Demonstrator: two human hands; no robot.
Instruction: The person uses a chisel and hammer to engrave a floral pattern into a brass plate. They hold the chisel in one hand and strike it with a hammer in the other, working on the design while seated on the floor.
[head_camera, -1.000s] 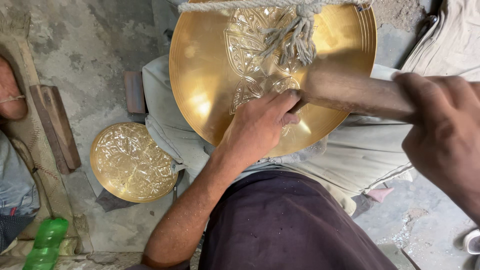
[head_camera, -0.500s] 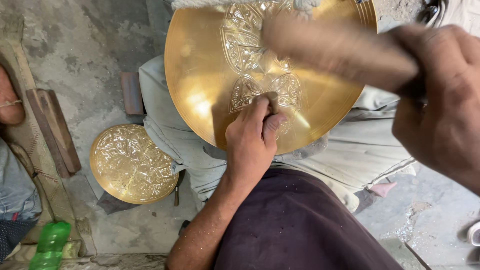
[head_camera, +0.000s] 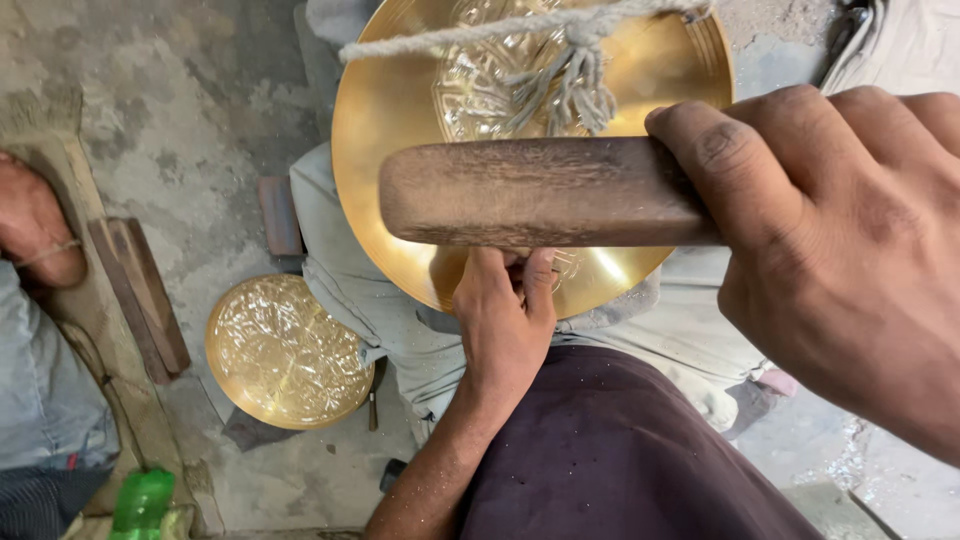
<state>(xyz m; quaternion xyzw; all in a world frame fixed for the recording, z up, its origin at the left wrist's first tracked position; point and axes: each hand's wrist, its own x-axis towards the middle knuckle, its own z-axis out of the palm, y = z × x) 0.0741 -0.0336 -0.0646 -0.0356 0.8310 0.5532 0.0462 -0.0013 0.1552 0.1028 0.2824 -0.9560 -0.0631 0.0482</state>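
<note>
R hand (head_camera: 850, 250) grip closed round wooden mallet (head_camera: 540, 192), long axis horizontal, head pointing frame-left, above brass dish (head_camera: 400, 130). L hand (head_camera: 505, 315) nearer, fingers pinched at dish's lower rim, frame centre. Second engraved dish (head_camera: 288, 352) lower left on floor.

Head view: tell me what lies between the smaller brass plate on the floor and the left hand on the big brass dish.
In the head view, between the small plate and the left hand lies only the pale grey cloth under the big dish.
</note>
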